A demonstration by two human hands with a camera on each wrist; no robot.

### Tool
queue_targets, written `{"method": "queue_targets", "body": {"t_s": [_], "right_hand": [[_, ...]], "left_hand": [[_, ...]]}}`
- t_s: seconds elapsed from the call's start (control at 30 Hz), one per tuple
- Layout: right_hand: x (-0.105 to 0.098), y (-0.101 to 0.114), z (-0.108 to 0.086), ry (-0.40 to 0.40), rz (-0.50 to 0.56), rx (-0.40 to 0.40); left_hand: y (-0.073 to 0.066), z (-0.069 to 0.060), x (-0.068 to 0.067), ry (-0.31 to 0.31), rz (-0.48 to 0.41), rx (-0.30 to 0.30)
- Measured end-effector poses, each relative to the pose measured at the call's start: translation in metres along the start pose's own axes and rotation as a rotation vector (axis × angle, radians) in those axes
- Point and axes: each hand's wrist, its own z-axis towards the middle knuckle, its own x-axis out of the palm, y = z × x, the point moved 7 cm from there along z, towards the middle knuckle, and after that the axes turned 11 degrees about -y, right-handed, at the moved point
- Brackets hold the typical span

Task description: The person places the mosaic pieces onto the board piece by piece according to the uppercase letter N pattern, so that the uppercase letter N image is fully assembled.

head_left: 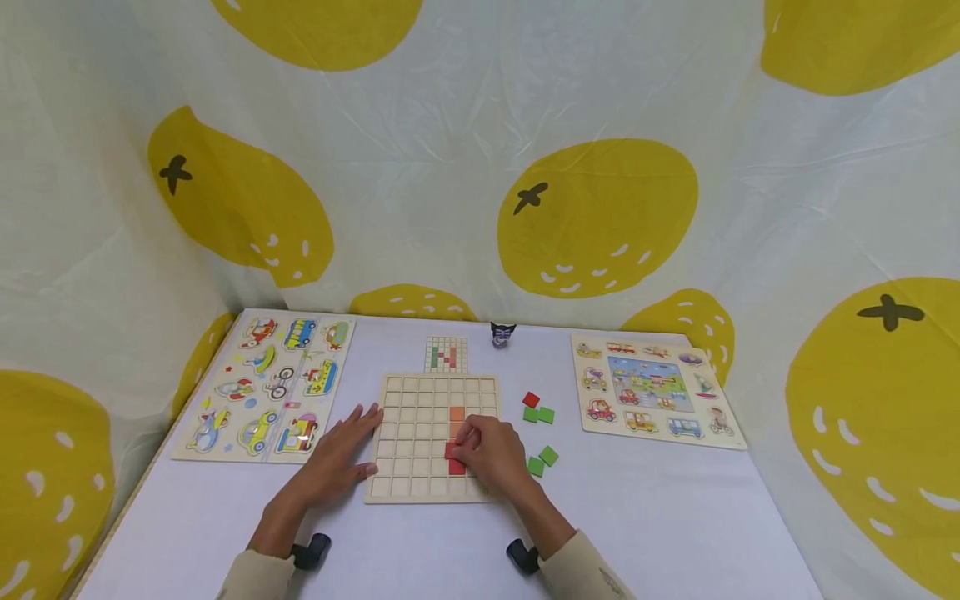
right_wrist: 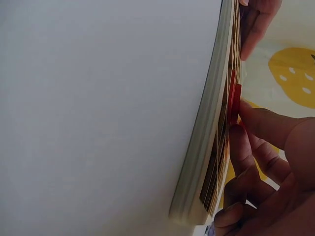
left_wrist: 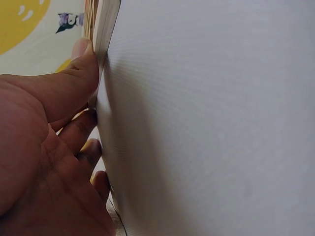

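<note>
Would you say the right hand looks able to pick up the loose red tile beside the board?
Probably not just now: the right hand pinches another red tile, though the loose red tile lies uncovered nearby.

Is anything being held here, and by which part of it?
The right hand pinches a red tile by its right side, in the head view. The left hand just touches the board.

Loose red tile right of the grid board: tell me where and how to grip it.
Pinch the loose red tile by its left and right edges, probably best from above: it lies flat on the white tabletop, those edges look free, and a green tile crowds its near edge.
</note>
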Motion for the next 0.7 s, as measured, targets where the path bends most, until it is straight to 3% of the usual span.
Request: {"method": "queue_targets", "body": {"t_s": [0.5, 0.7], "right_hand": [[0.016, 0.015, 0.010, 0.001, -0.052, -0.020], [0.016, 0.016, 0.011, 0.052, -0.044, -0.041]], "left_hand": [[0.002, 0.002, 0.002, 0.003, -0.003, 0.002], [0.002, 0.001, 0.002, 0.007, 0.007, -0.014]]}}
